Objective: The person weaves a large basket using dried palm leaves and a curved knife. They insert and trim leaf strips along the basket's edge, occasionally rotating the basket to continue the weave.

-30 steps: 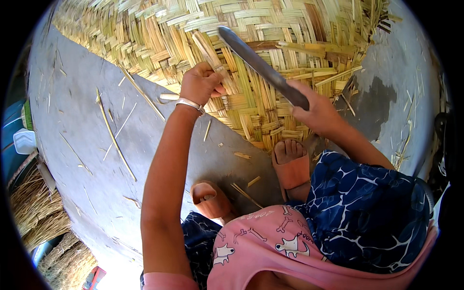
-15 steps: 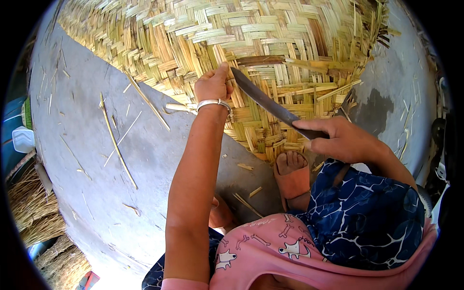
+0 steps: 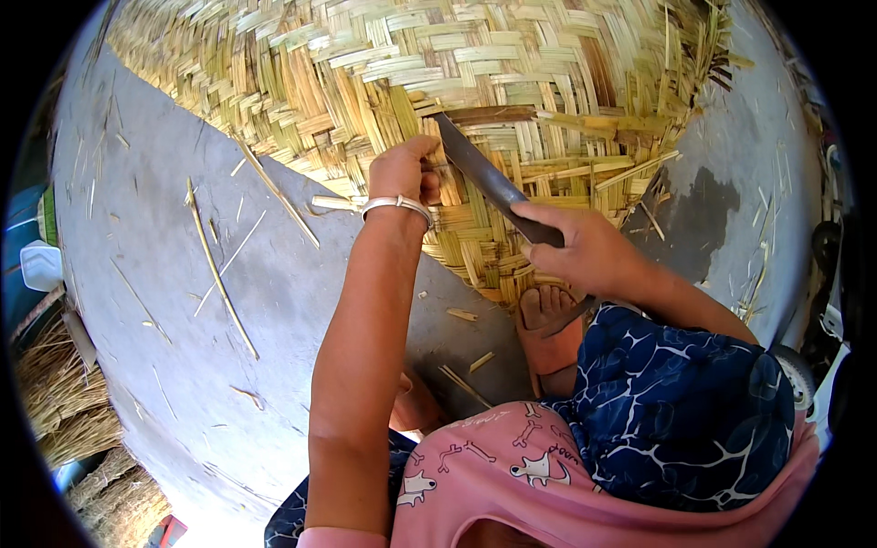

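Observation:
A large mat (image 3: 512, 68), woven from flat yellow-green and brown strips, lies on the floor in front of me. Over its near corner my left hand (image 3: 402, 175), with a pale bangle at the wrist, is closed with the fingertips against the weave. What lies inside those fingers is hidden. My right hand (image 3: 585, 254) grips a long dark curved knife (image 3: 489, 178). Its blade slants up and left across the mat, the tip at the loose strip ends just beyond my left fingers. Part of the knife is covered by my right hand.
Loose strips (image 3: 219, 269) and small scraps are scattered over the grey floor (image 3: 301, 283). My sandalled foot (image 3: 550, 333) stands at the mat's near corner. Bundles of dry straw (image 3: 64, 384) and a white plastic container (image 3: 41, 265) are at the far left.
My right hand has moved left and slightly up with the knife, its tip now further over the mat's strips. My left hand has drawn slightly back toward me.

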Action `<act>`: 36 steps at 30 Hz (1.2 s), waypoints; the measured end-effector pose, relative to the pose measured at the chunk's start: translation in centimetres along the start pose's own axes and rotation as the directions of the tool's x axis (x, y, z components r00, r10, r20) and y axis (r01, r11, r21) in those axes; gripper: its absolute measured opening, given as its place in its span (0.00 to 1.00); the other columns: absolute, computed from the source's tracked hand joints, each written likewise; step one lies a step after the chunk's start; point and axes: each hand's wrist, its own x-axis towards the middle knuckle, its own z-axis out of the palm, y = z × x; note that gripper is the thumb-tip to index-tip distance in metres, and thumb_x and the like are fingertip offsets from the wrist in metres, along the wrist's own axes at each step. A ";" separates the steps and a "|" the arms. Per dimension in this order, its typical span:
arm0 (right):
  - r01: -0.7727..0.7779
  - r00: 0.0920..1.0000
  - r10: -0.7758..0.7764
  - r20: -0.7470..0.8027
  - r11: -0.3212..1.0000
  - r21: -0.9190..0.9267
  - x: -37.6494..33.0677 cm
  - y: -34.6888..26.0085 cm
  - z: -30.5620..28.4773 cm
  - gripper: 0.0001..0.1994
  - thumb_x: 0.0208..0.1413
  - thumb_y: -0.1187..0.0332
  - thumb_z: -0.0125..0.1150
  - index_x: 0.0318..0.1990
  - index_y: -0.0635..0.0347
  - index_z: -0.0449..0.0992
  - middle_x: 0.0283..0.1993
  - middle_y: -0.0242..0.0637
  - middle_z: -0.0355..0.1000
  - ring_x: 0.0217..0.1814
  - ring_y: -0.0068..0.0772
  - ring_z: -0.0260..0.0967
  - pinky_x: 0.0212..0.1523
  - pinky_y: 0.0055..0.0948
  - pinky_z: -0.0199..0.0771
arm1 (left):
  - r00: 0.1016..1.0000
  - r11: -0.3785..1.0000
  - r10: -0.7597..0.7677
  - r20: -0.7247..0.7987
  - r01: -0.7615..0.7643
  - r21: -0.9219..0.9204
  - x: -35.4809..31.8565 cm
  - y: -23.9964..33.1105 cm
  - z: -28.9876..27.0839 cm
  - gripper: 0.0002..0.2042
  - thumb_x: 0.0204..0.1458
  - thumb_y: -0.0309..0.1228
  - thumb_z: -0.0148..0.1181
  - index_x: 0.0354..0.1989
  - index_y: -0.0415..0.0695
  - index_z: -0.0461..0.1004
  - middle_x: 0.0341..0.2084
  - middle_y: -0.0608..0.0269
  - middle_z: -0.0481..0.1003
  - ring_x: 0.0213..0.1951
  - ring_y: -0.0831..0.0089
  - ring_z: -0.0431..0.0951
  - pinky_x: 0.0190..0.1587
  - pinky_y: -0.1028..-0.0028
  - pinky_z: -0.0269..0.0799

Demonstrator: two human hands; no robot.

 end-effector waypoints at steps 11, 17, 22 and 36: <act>-0.216 0.960 0.191 0.206 0.971 0.106 0.9 -2.6 -3.2 0.26 0.53 0.66 0.61 0.60 0.64 0.67 0.41 0.38 0.74 0.39 0.21 0.69 0.42 0.23 0.70 | 0.998 0.998 -0.062 0.016 0.062 0.003 0.5 -0.2 -0.7 0.08 0.48 0.31 0.62 0.25 0.39 0.71 0.15 0.65 0.65 0.11 0.75 0.64 0.12 0.73 0.58; -0.125 0.992 0.127 0.011 0.987 -0.106 2.2 -0.2 1.0 0.27 0.48 0.61 0.58 0.58 0.58 0.69 0.33 0.55 0.74 0.33 0.50 0.74 0.37 0.40 0.73 | 0.998 1.000 -0.020 -0.052 0.021 0.005 1.7 -0.3 0.5 0.08 0.49 0.29 0.61 0.25 0.38 0.71 0.15 0.63 0.67 0.11 0.73 0.67 0.10 0.71 0.57; 0.053 0.996 -0.068 -0.058 0.970 -0.237 2.4 0.5 2.0 0.27 0.47 0.61 0.58 0.58 0.56 0.70 0.30 0.54 0.74 0.32 0.55 0.73 0.35 0.45 0.72 | 0.989 0.971 0.120 -0.091 -0.098 0.220 2.6 -0.4 0.6 0.12 0.51 0.32 0.62 0.33 0.34 0.73 0.17 0.61 0.71 0.13 0.71 0.73 0.11 0.73 0.64; 0.007 1.000 0.002 0.025 0.940 -0.341 2.5 0.0 1.3 0.30 0.46 0.60 0.58 0.60 0.54 0.67 0.29 0.54 0.74 0.32 0.57 0.72 0.35 0.49 0.72 | 0.996 0.996 -0.071 -0.049 0.073 0.052 1.8 -0.5 0.0 0.08 0.50 0.29 0.60 0.28 0.36 0.71 0.21 0.57 0.72 0.13 0.72 0.72 0.12 0.72 0.62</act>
